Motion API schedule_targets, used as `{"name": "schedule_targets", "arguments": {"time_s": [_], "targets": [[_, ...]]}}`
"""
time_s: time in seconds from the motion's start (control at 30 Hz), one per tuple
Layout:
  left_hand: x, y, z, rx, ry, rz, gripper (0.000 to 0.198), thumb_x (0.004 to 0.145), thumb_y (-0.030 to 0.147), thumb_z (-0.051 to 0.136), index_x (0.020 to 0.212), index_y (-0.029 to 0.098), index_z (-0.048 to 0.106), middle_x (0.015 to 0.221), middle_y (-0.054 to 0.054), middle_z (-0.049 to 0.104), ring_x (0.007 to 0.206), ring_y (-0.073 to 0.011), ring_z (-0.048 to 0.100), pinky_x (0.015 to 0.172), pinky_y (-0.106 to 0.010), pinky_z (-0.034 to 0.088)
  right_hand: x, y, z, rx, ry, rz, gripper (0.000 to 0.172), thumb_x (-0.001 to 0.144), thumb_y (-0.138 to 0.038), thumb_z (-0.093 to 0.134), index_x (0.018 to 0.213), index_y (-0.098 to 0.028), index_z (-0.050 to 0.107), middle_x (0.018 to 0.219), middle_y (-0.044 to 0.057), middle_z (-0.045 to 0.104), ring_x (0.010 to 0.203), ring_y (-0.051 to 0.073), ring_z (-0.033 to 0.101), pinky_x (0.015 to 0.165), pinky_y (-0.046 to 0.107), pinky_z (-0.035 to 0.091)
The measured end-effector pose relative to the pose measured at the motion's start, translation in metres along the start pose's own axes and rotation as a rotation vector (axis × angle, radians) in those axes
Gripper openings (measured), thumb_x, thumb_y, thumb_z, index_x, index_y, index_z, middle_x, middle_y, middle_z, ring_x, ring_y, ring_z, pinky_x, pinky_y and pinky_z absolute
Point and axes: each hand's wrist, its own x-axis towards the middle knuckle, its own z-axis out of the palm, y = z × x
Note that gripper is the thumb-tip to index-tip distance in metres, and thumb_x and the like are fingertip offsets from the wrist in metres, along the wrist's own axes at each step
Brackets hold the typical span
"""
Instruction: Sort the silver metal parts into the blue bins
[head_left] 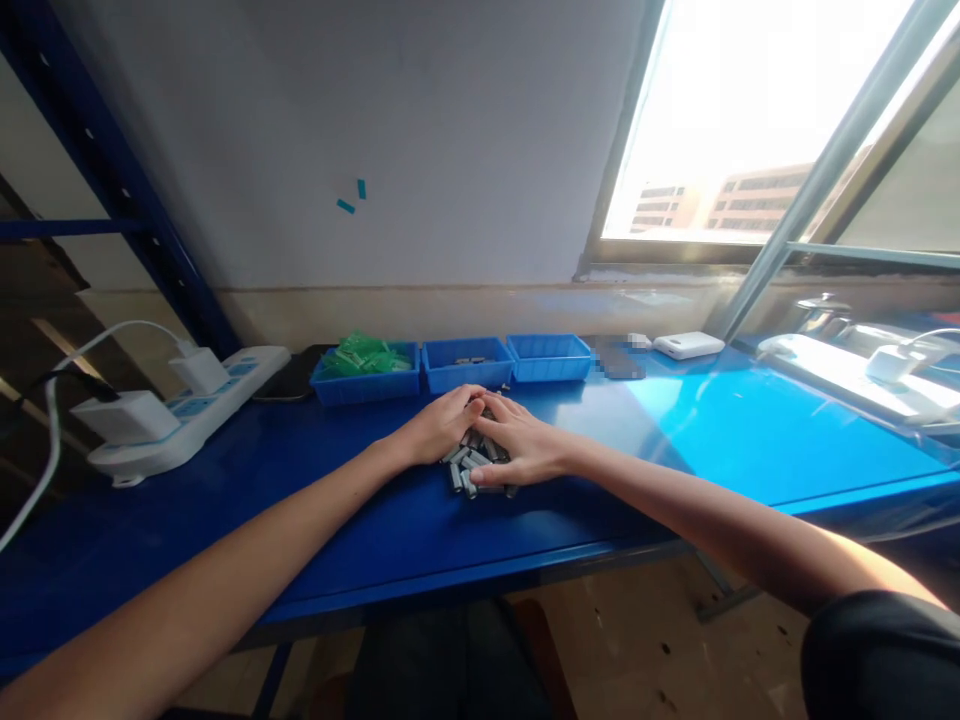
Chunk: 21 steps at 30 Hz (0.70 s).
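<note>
Far left on the blue tabletop (420, 540): a white power strip (154, 455) with white plugs seated, its long axis slanting away and to the right; a dark flat object (292, 375) lies just beyond its far end. Next, along the wall, a row of bins: the left blue bin (367, 388) holds crumpled-looking green pieces (364, 353), the middle blue bin (465, 377) a few small metal-looking pieces. In front of the middle bin, near the centre of the table, the left hand (441, 425) covers the left and far side of a heap of small metal cylinders (472, 462), fingers close together and curved over; cannot tell whether they grip any piece. Orientation of cylinders is mixed: at the near left edge two lie with long axes running roughly toward and away from the person, near ends facing the person; one behind them lies diagonally; one under the right thumb runs about left to right. The rest are hidden by the hands. The right hand (529, 440) covers the right side, thumb spread from its fingers and laid across the near pieces; the two hands meet at the fingertips beyond the heap. Farther right: the right blue bin (551, 369), a blurred dark patch, a white rounded box (688, 345), then a second white power strip (817, 370) in sunlight.
</note>
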Motion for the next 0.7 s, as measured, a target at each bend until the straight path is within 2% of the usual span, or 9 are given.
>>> {"name": "schedule_targets", "arguments": {"time_s": [0.1,0.17,0.23,0.33,0.4,0.43,0.5,0.6,0.7], "targets": [[0.001,-0.002,0.002,-0.055,0.031,0.006,0.064,0.095,0.062,0.017,0.128,0.016,0.047,0.133,-0.011,0.056,0.122,-0.0235,0.052,0.105,-0.035,0.039,0.012,0.007,-0.021,0.009,0.078,-0.022,0.044,0.086,-0.054,0.053,0.108,-0.019,0.066,0.113,0.013,0.063,0.115,0.031,0.052,0.097,0.049,0.04],[0.001,-0.002,0.001,-0.038,0.07,-0.01,0.062,0.096,0.058,0.016,0.127,0.014,0.048,0.131,-0.012,0.057,0.122,-0.0238,0.052,0.105,-0.036,0.039,0.018,0.011,-0.03,0.076,0.123,-0.031,0.028,0.088,-0.041,0.053,0.094,-0.017,0.068,0.092,0.008,0.068,0.093,0.022,0.06,0.086,0.037,0.045],[0.001,0.0,-0.006,0.052,0.101,-0.015,0.055,0.096,0.053,0.024,0.124,0.014,0.052,0.128,-0.013,0.058,0.121,-0.0246,0.052,0.105,-0.036,0.039,0.018,0.012,-0.031,0.14,0.161,-0.055,0.02,0.088,-0.032,0.053,0.088,-0.017,0.067,0.084,0.005,0.067,0.081,0.017,0.06,0.077,0.029,0.045],[-0.005,0.008,-0.028,0.251,0.062,0.014,0.039,0.091,0.042,0.038,0.108,0.016,0.062,0.114,-0.01,0.065,0.108,-0.0239,0.058,0.098,-0.035,0.042,0.008,0.011,-0.021,0.126,0.212,-0.101,0.015,0.086,-0.028,0.056,0.087,-0.018,0.067,0.08,0.004,0.065,0.078,0.016,0.059,0.074,0.028,0.044],[-0.011,0.014,-0.046,0.302,0.02,-0.052,0.033,0.089,0.037,0.041,0.097,0.017,0.066,0.097,-0.006,0.069,0.091,-0.0207,0.063,0.086,-0.031,0.046,0.001,0.01,-0.014,0.096,0.271,-0.13,0.014,0.085,-0.027,0.057,0.087,-0.018,0.067,0.077,0.004,0.064,0.077,0.016,0.058,0.074,0.029,0.044],[-0.014,0.016,-0.053,0.306,-0.01,-0.096,0.032,0.087,0.039,0.044,0.094,0.017,0.067,0.088,-0.005,0.069,0.081,-0.0192,0.063,0.078,-0.029,0.047,-0.001,0.01,-0.011,0.09,0.311,-0.137,0.014,0.085,-0.027,0.057,0.087,-0.017,0.067,0.076,0.004,0.064,0.075,0.016,0.057,0.073,0.029,0.043],[-0.02,0.018,-0.064,0.289,-0.148,-0.167,0.033,0.081,0.046,0.054,0.093,0.019,0.067,0.079,-0.002,0.067,0.07,-0.017,0.061,0.064,-0.025,0.045,-0.001,0.012,-0.01,0.088,0.397,-0.126,0.014,0.086,-0.027,0.057,0.086,-0.017,0.067,0.074,0.003,0.063,0.073,0.015,0.056,0.072,0.028,0.043],[-0.023,0.014,-0.066,0.269,-0.332,-0.212,0.037,0.074,0.052,0.061,0.092,0.02,0.068,0.079,-0.002,0.067,0.067,-0.0158,0.059,0.057,-0.023,0.041,0.008,0.018,-0.011,0.06,0.425,-0.104,0.014,0.086,-0.026,0.055,0.086,-0.017,0.067,0.074,0.003,0.063,0.073,0.015,0.056,0.071,0.028,0.043],[-0.022,0.006,-0.061,0.275,-0.366,-0.227,0.037,0.077,0.049,0.056,0.093,0.019,0.068,0.081,-0.003,0.067,0.069,-0.0157,0.059,0.059,-0.022,0.041,0.024,0.023,-0.012,-0.004,0.331,-0.137,0.014,0.085,-0.027,0.057,0.086,-0.018,0.067,0.078,0.004,0.065,0.077,0.017,0.057,0.073,0.028,0.042]]}}
